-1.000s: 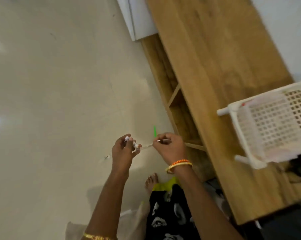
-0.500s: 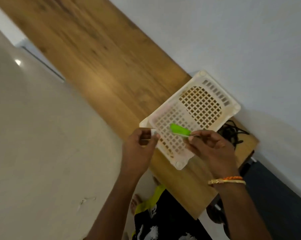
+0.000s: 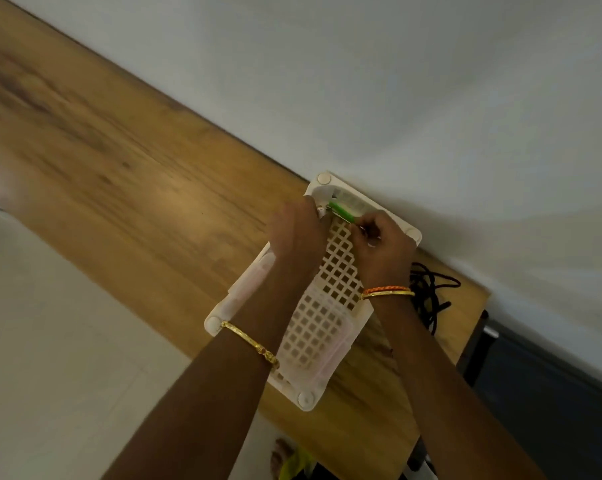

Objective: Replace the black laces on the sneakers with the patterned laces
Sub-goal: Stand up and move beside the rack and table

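We hold a green-tipped lace (image 3: 341, 212) over the white basket (image 3: 322, 327) on the bench (image 3: 119, 188), left hand (image 3: 298, 233) and right hand (image 3: 382, 247) each pinching it. Black laces (image 3: 427, 299) lie beside the basket; no sneakers show, so we judge the threading remains.

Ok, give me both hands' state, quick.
Left hand: grips a small white item, identity unclear.
Right hand: pinches the green strip.

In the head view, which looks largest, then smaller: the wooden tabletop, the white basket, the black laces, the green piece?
1. wooden tabletop
2. white basket
3. black laces, partly hidden behind the right arm
4. green piece, between both hands, partly covered by fingers
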